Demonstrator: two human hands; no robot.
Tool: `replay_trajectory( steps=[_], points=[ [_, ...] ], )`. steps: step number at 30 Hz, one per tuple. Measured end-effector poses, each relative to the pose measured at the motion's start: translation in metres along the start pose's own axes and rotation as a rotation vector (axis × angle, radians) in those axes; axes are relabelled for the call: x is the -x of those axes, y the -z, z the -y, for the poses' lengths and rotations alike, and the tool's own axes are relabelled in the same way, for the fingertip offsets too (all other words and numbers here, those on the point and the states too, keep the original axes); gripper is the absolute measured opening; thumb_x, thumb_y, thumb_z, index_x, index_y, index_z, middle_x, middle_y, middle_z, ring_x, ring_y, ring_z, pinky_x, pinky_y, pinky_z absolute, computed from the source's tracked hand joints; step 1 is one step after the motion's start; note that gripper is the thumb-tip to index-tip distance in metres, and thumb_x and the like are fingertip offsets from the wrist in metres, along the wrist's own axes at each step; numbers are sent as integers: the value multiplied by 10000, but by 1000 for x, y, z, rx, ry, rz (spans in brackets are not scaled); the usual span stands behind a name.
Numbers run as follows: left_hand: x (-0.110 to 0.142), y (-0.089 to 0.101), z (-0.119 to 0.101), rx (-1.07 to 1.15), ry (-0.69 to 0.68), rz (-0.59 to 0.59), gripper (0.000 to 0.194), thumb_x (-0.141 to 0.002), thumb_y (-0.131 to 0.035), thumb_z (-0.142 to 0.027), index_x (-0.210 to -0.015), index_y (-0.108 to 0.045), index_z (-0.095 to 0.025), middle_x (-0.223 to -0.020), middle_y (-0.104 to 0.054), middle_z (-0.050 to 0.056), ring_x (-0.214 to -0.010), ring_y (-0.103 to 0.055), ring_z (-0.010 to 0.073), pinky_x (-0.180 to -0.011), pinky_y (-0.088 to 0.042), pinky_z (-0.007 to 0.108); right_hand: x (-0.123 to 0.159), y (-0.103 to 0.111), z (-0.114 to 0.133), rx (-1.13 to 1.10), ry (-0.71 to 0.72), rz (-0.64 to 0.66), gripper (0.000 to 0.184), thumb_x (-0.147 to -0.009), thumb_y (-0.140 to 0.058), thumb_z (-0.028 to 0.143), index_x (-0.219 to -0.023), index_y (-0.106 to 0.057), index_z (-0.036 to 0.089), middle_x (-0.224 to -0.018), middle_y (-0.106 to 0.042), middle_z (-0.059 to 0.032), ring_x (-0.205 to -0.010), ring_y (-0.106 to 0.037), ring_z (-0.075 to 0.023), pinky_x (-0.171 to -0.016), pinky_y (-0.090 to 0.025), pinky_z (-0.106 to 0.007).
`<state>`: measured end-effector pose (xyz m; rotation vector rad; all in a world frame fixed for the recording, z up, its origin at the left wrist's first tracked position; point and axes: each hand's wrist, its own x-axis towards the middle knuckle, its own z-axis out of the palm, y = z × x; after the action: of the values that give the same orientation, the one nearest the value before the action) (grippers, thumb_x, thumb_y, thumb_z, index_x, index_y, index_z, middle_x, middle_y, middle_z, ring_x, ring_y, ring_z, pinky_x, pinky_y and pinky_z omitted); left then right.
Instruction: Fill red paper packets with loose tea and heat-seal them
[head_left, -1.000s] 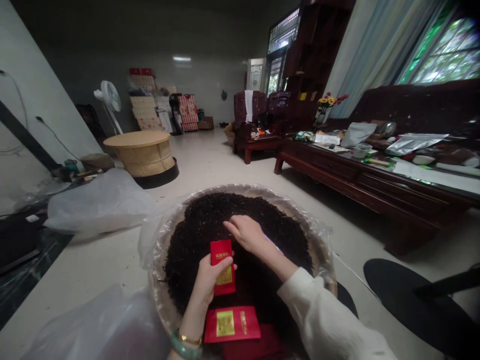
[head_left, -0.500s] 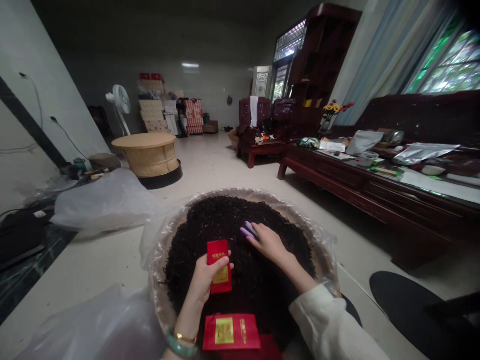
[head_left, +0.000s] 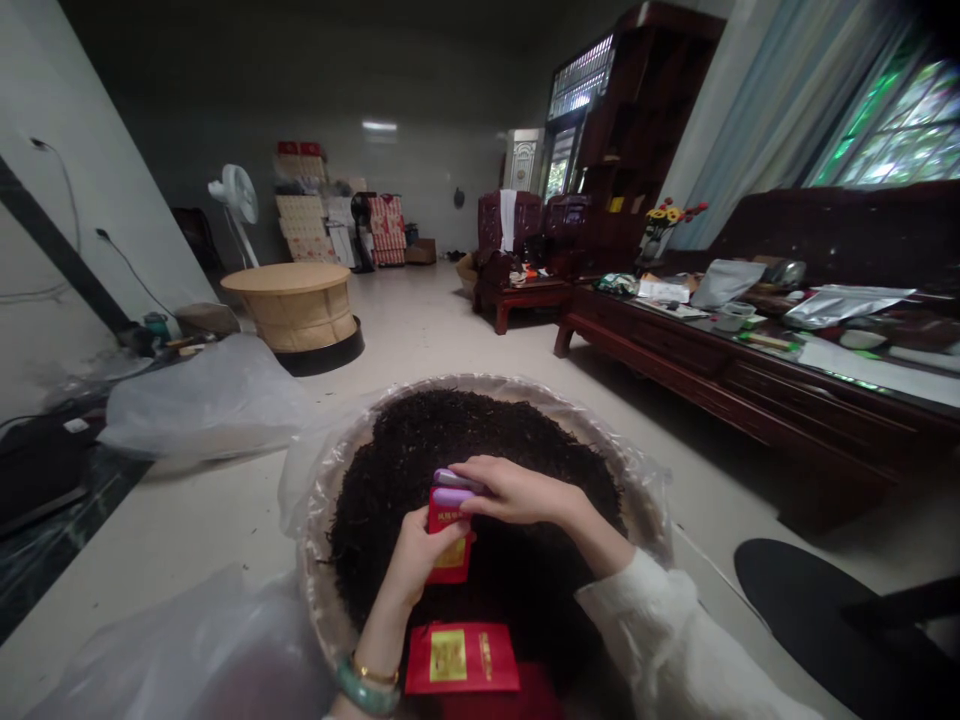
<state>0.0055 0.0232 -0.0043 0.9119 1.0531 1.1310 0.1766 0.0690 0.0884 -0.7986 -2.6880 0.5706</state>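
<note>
My left hand [head_left: 414, 552] is closed around a small red packet [head_left: 451, 568] with gold lettering and a yellow label, held upright over dark loose tea leaves [head_left: 450, 430]. In my right hand [head_left: 517, 490] is a small purple two-armed sealing tool [head_left: 454, 496], its arms pointing left. The tool lies across the packet's top edge; whether its arms pinch the edge I cannot tell. Below my hands, a second red packet [head_left: 491, 657] lies flat, with more red material under it. The leaves fill a round basket lined with clear plastic [head_left: 319, 600].
Clear plastic sheeting [head_left: 202, 400] lies on the floor at the left. Beyond stands a round wooden-topped drum [head_left: 300, 310] beside a white fan [head_left: 238, 195]. A dark wooden table [head_left: 675, 340] with pouches runs along the right, and a black round base [head_left: 795, 610] stands nearer.
My right hand has moved left and slightly down, bringing the purple tool from above the leaves to the top of the packet. My left hand has barely shifted.
</note>
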Motion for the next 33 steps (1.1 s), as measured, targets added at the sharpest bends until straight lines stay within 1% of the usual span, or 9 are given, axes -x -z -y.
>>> replay_trajectory(
  steps=[4, 8, 13, 15, 17, 20, 23, 27, 33],
  points=[
    [2, -1, -1, -61, 25, 13, 351, -540, -833, -313, -773, -709, -83, -659, -736, 67, -617, -693, 215, -631, -528, 289, -7, 0, 7, -42, 21, 64, 336, -912, -519, 327, -1159, -594, 112, -983, -664, -123, -846, -612, -194, -753, -466, -280],
    [3, -5, -4, -39, 71, -9, 331, -524, -832, -265, -770, -706, -82, -651, -737, 76, -612, -698, 230, -608, -531, 292, -9, -3, 10, -65, 21, 16, 271, -933, -483, 280, -1122, -623, 147, -991, -681, -103, -853, -619, -182, -754, -451, -264],
    [3, -5, -3, -28, 86, -17, 350, -517, -839, -269, -778, -692, -88, -635, -728, 62, -587, -687, 221, -589, -525, 289, -9, -8, 11, -62, 5, -19, 269, -946, -458, 266, -1089, -646, 136, -951, -698, -105, -828, -626, -183, -732, -444, -256],
    [3, -4, -2, -6, 59, -15, 402, -521, -843, -311, -817, -691, -87, -692, -737, 72, -630, -691, 222, -610, -524, 285, -9, -9, 10, -50, -10, -32, 265, -946, -457, 259, -1073, -656, 138, -933, -704, -103, -815, -633, -186, -719, -443, -253],
    [3, -4, -5, 71, -12, -30, 460, -552, -828, -378, -888, -685, -99, -796, -746, 84, -714, -695, 223, -653, -525, 280, -10, -10, 8, -40, -36, -53, 264, -943, -463, 258, -1076, -661, 145, -946, -711, -107, -835, -645, -198, -732, -448, -262],
    [3, -5, -12, 197, -86, -82, 513, -605, -782, -462, -981, -673, -131, -886, -741, 85, -781, -692, 221, -675, -525, 275, -10, -12, 5, -64, -64, -75, 283, -934, -477, 257, -1131, -651, 152, -1036, -708, -125, -908, -660, -221, -779, -460, -278],
    [1, -6, -19, 224, -67, -128, 535, -578, -798, -455, -989, -688, -130, -863, -741, 85, -728, -690, 209, -624, -522, 258, -9, -14, 3, -102, -76, -71, 313, -931, -481, 262, -1192, -626, 170, -1099, -696, -120, -934, -667, -221, -792, -470, -275],
    [-1, -6, -22, 231, -23, -149, 540, -537, -827, -416, -969, -698, -118, -785, -740, 73, -579, -658, 156, -518, -502, 222, -8, -17, 1, -122, -108, -72, 313, -928, -491, 292, -1172, -643, 167, -1075, -708, -111, -908, -677, -213, -776, -477, -265],
    [-2, -7, -20, 252, -38, -164, 509, -512, -835, -416, -901, -712, -111, -753, -738, 67, -571, -650, 146, -529, -506, 220, -8, -21, -2, -178, -114, -79, 315, -925, -501, 301, -1160, -650, 153, -1075, -709, -105, -895, -680, -206, -758, -480, -254]
  ],
)
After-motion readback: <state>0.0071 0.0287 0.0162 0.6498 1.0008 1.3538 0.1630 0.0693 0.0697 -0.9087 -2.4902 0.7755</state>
